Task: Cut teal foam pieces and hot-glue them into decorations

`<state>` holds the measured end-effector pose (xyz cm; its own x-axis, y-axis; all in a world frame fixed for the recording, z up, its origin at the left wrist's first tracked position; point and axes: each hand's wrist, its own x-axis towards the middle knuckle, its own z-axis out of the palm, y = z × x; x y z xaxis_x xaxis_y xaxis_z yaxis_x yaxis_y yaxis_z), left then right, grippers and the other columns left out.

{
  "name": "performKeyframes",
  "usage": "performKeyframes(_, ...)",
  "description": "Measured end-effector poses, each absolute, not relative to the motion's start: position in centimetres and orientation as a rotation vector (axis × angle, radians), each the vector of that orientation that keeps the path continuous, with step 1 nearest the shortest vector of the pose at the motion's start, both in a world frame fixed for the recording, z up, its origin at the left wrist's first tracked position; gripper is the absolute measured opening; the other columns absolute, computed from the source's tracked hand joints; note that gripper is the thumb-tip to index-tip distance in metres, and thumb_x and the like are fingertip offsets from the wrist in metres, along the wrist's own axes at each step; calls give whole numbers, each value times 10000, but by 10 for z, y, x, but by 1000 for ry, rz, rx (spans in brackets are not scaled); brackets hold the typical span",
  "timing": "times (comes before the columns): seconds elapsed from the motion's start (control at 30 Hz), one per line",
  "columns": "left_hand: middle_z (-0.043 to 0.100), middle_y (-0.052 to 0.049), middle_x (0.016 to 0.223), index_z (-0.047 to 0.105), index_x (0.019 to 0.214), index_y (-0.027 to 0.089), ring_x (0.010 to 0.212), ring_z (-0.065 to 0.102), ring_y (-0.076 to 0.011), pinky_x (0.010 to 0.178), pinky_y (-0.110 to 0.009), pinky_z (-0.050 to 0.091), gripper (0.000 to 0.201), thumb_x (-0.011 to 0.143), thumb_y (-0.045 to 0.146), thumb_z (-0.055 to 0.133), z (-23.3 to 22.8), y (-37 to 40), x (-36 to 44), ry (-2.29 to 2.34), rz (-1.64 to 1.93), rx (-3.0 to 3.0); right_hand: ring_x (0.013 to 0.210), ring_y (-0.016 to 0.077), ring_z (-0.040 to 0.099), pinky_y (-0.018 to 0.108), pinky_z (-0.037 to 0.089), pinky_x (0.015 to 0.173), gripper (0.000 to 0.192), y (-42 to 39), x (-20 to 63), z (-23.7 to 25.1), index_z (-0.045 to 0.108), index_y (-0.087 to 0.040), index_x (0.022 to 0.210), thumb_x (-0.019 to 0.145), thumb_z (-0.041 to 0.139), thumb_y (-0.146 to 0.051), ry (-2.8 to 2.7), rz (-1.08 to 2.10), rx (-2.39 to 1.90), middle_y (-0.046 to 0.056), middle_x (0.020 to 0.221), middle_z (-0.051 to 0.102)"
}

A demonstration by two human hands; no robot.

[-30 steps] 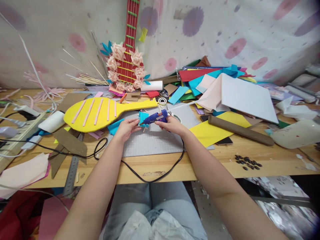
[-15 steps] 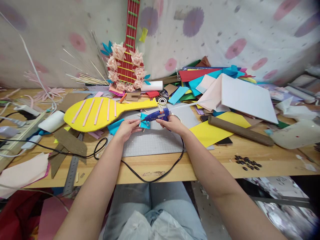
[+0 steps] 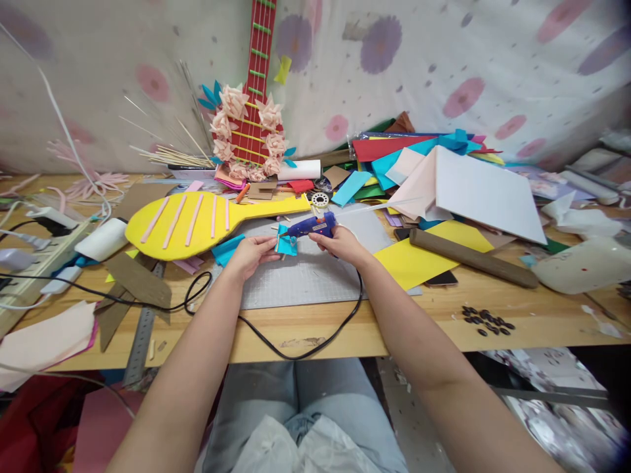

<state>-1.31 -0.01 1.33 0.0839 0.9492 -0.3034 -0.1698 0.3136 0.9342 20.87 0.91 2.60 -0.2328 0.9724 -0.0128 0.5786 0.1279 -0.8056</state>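
My right hand (image 3: 340, 243) is wrapped round a blue glue gun (image 3: 320, 225), with a long clear glue stick (image 3: 377, 205) sticking out of its back. The gun's nozzle points left, at a small piece of blue paper (image 3: 287, 244). Pinched by its left edge, that piece is held by my left hand (image 3: 255, 255), above a grey cutting mat (image 3: 290, 286). Whether the nozzle touches the paper I cannot tell. Another blue strip (image 3: 227, 249) lies just left of my left hand. Behind it rests a yellow paddle-shaped board (image 3: 197, 226) with pink strips across it.
A red guitar-shaped model (image 3: 249, 131) with pink paper flowers leans at the back. Coloured sheets and a white board (image 3: 488, 194) pile up at the right, near a brown roll (image 3: 473, 257). The gun's black cord (image 3: 276, 351) loops along the front edge. Black beads (image 3: 488, 322) lie at the right.
The glue gun's tip has shifted very slightly left along the blue paper. Both hands keep nearly the same place and the same grip.
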Motion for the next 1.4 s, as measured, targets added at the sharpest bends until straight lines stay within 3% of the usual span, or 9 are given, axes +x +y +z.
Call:
performKeyframes(0.4, 696, -72, 701, 695, 783, 89, 593, 643, -121, 568, -203, 537, 122, 673, 142, 689, 11, 1, -14, 1171, 1050, 845, 447, 78, 439, 220, 346, 439, 482, 6, 215, 31, 526, -161, 635, 681, 533, -641, -1978, 1142, -1399, 8, 575, 551)
performKeyframes(0.53, 697, -68, 710, 689, 778, 89, 611, 648, -126, 575, -211, 546, 94, 690, 107, 662, 11, 3, -15, 1153, 1114, 823, 453, 101, 466, 235, 377, 465, 473, 12, 233, 36, 594, -143, 696, 726, 498, -606, -1767, 961, -1502, 36, 577, 582)
performKeyframes(0.67, 695, -66, 698, 678, 790, 87, 606, 652, -128, 581, -216, 549, 93, 705, 85, 641, 17, 3, -14, 1152, 1207, 762, 720, 199, 615, 302, 458, 680, 449, 30, 251, 23, 615, -133, 949, 790, 455, -522, -1426, 509, -1764, 111, 838, 671)
performKeyframes(0.73, 688, -64, 672, 670, 777, 83, 575, 644, -122, 575, -213, 547, 82, 698, 84, 649, 20, 2, -13, 1166, 1237, 729, 926, 258, 609, 349, 443, 799, 445, 38, 255, 12, 579, -131, 1059, 796, 471, -473, -1431, 385, -1897, 148, 1002, 654)
performKeyframes(0.87, 674, -53, 636, 654, 754, 77, 526, 624, -106, 565, -209, 545, 66, 688, 76, 654, 22, 2, -12, 1191, 1283, 692, 1044, 289, 570, 376, 426, 854, 498, 40, 260, 6, 527, -126, 1135, 769, 515, -462, -1571, 403, -2034, 170, 1101, 619)
performKeyframes(1.0, 664, -46, 621, 646, 752, 76, 521, 621, -108, 574, -226, 552, 64, 688, 76, 650, 21, 3, -12, 1194, 1314, 681, 1006, 234, 580, 321, 444, 833, 591, 25, 294, 23, 454, -123, 1195, 672, 617, -346, -1733, 614, -1983, 133, 1154, 600)
performKeyframes(1.17, 665, -48, 640, 654, 758, 78, 524, 613, -100, 647, -262, 561, 104, 663, 108, 686, 20, 2, -12, 1198, 1322, 705, 1047, 280, 520, 373, 415, 831, 400, 7, 352, 30, 480, -101, 1097, 699, 459, -143, -1764, 103, -2196, 156, 1038, 634)
performKeyframes(1.4, 669, -45, 642, 655, 758, 81, 538, 621, -105, 625, -248, 558, 63, 700, 79, 632, 20, 1, -11, 1193, 1320, 699, 1050, 288, 502, 386, 397, 846, 343, 5, 365, 20, 510, -117, 1027, 694, 429, -127, -1987, -63, -2230, 166, 979, 629)
